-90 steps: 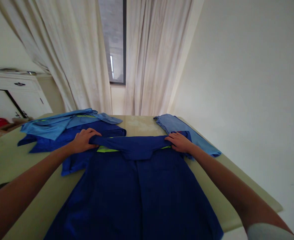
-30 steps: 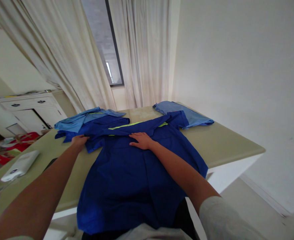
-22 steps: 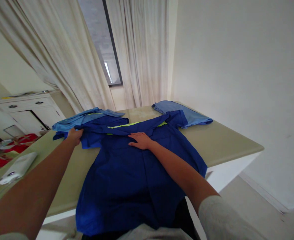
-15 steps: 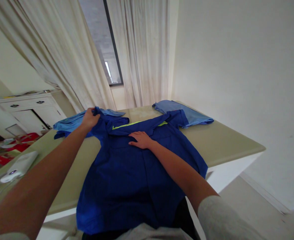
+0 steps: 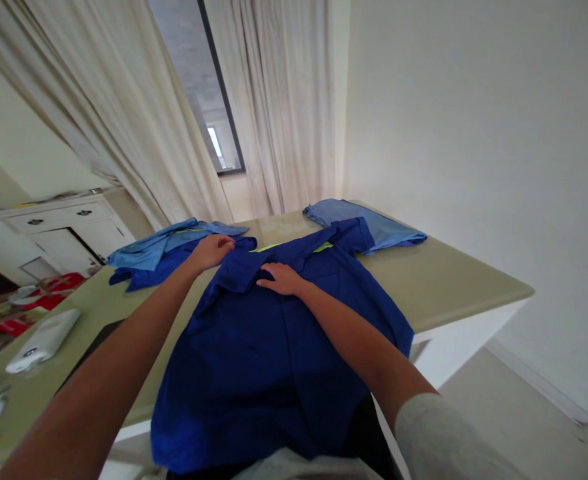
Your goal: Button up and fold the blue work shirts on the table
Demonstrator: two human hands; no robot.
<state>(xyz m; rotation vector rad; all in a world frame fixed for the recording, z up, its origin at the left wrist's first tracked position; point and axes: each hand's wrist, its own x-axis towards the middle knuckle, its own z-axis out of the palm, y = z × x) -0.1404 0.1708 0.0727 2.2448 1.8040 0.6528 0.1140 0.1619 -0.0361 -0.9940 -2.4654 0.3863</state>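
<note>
My right hand [image 5: 280, 279] lies flat on the dark blue shirt [image 5: 274, 360], just below its collar, with the fingers [image 5: 267, 269] stretched out side by side and the palm pressing the cloth down. My left hand [image 5: 214, 250] rests at the shirt's left shoulder, where the sleeve is turned in over the chest. Its fingers are curled against the fold, but I cannot tell whether they pinch the fabric or only lie on it. The shirt is spread front up on the counter [image 5: 449, 287], collar away from me and hem hanging over the near edge against my body. A thin yellow-green stripe [image 5: 267, 247] shows by the collar, between my two hands. Beyond my left hand sits a loose pile of blue garments [image 5: 149, 252], lighter ones on top of darker, touching the shirt's shoulder. At the far right corner a light blue folded garment [image 5: 379, 228] lies under the tip of the shirt's other sleeve. A white device [image 5: 41, 340] sits on the counter well to my left. Pale curtains [image 5: 284, 100] hang behind the counter.
</note>
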